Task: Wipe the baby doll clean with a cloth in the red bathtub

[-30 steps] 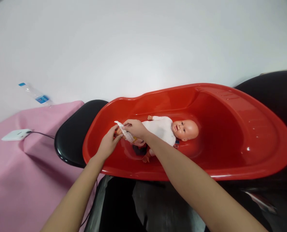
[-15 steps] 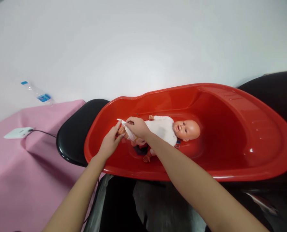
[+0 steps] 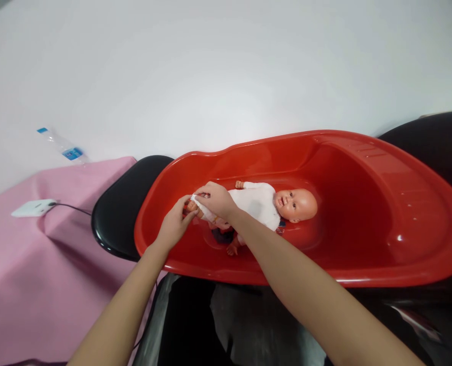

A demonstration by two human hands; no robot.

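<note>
A baby doll [image 3: 271, 204] in a white top lies on its back in a red plastic baby tub [image 3: 363, 203], head to the right. My right hand [image 3: 216, 199] is closed on a white cloth [image 3: 205, 211] at the doll's legs. My left hand [image 3: 174, 226] pinches the same cloth from the left, beside the doll's foot. The doll's lower body is partly hidden under my hands.
The tub rests on black rounded seats [image 3: 115, 213]. To the left a pink cloth [image 3: 39, 264] covers a surface, with a small white device [image 3: 33, 207] and its cable on it. A clear plastic bottle [image 3: 60, 145] lies on the white floor behind.
The white cloth's loose end, which stuck out to the left, has been drawn in toward the doll's legs. Both hands stay at the doll's feet.
</note>
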